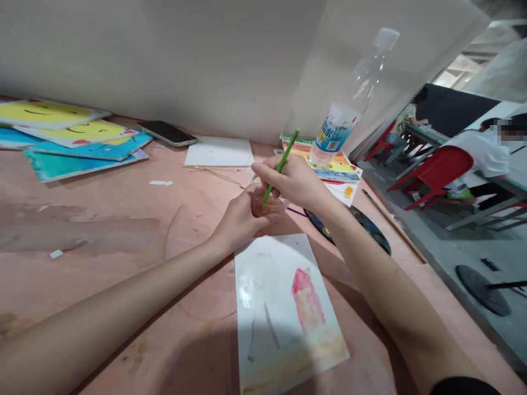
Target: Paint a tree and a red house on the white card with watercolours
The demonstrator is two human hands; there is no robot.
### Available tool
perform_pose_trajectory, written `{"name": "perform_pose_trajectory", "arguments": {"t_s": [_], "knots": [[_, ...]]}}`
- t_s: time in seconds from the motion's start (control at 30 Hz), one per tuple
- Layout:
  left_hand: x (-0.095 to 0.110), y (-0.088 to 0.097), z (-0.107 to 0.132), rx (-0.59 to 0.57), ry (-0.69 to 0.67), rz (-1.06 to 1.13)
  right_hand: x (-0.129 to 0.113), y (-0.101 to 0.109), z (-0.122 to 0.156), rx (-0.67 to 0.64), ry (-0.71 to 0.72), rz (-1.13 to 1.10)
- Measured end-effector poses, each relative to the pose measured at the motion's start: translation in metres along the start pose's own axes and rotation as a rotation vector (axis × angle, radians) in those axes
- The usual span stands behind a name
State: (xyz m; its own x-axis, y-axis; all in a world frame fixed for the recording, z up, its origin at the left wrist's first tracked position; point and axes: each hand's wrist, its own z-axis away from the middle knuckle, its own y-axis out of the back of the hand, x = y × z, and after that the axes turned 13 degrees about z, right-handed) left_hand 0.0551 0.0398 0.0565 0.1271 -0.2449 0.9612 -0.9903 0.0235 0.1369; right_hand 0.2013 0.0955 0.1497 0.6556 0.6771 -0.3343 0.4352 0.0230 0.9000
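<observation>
My left hand (241,218) is closed round a small clear cup (269,207) of brownish water on the pink tabletop. Between the fingers of my right hand (294,178) is a green-handled paintbrush (288,149), tilted, its lower end down in the cup and its tip hidden there. Just in front of the cup lies a white painting sheet (284,285). It bears a pink and red tower shape, thin grey lines, a wet pale patch and a yellow-brown band along the bottom.
A plastic bottle (346,104) stands on colourful pictures (343,174) at the right. Beneath my right forearm is a dark paint palette (373,230). A phone (167,133), a white sheet (220,151) and painted boards (90,156) lie at the back left. People (483,148) sit beyond the table.
</observation>
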Motion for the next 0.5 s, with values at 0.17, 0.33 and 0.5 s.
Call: {"name": "perform_pose_trajectory", "arguments": {"t_s": [0.17, 0.33, 0.5], "knots": [[0.0012, 0.0009, 0.0006, 0.022, -0.01, -0.024, -0.0032, 0.002, -0.0003, 0.032, -0.029, 0.047], [0.0023, 0.0003, 0.0014, -0.003, -0.009, -0.015, -0.004, 0.0029, 0.0018, -0.029, 0.008, -0.005], [0.0018, -0.0009, 0.0012, 0.023, -0.018, -0.025, -0.0039, 0.0041, 0.0006, 0.024, -0.037, 0.053]]}}
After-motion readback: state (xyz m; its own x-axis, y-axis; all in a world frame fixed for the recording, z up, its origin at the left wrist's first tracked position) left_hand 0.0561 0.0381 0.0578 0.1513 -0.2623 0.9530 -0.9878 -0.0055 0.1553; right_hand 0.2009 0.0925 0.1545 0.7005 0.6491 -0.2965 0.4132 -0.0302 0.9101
